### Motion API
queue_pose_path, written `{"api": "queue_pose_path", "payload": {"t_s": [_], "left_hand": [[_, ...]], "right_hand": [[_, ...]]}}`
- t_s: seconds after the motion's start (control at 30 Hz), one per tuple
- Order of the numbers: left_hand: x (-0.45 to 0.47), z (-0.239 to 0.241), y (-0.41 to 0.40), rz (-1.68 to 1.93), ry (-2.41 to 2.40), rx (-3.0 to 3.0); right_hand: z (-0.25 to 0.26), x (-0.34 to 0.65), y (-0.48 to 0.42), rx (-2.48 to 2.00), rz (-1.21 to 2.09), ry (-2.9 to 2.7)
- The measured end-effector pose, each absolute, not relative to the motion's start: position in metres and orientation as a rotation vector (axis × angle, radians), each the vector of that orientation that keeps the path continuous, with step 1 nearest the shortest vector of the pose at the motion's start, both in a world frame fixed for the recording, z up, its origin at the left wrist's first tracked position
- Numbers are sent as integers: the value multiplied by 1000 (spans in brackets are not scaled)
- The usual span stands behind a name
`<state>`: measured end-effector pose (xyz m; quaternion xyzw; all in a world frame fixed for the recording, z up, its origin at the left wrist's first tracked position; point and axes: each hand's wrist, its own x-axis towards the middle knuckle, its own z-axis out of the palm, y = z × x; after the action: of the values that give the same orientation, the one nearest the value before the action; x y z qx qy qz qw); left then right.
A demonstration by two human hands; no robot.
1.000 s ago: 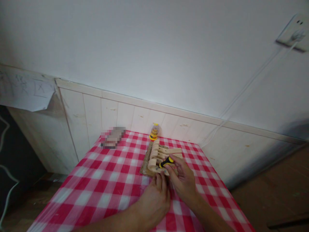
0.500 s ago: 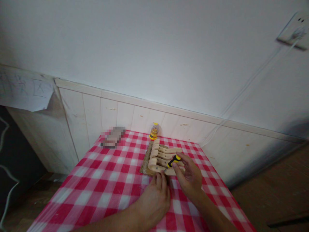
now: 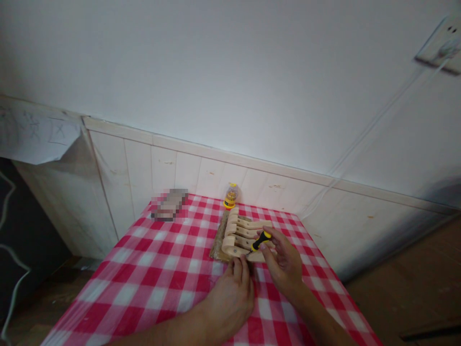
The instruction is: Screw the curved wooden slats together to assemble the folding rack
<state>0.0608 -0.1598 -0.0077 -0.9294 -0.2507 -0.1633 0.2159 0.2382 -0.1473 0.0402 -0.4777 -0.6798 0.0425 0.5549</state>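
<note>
One pixelated object (image 3: 170, 205) lies near the back-left corner of the worktop (image 3: 144, 283); the left hand (image 3: 234, 292), fingers bunched, grip unclear, touches a wooden rack (image 3: 248, 234) toward the back edge; the right hand (image 3: 286, 263) pinches a screwdriver (image 3: 260, 241).

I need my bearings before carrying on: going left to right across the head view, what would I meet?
Paper sheet with writing → pixelated item → yellow-based bottle → yellow-and-black screwdriver → right hand → wall socket.
</note>
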Motion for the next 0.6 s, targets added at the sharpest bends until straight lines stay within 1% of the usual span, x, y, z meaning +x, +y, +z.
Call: {"api": "queue_pose_path", "payload": {"t_s": [0.2,0.6], "left_hand": [[60,-10,-160,-447,-718,-2609],[60,-6,-159,-481,-687,-2563]], "right_hand": [[43,239,-147,-1109,162,-1630],[42,237,-148,-1116,117,-1663]]}}
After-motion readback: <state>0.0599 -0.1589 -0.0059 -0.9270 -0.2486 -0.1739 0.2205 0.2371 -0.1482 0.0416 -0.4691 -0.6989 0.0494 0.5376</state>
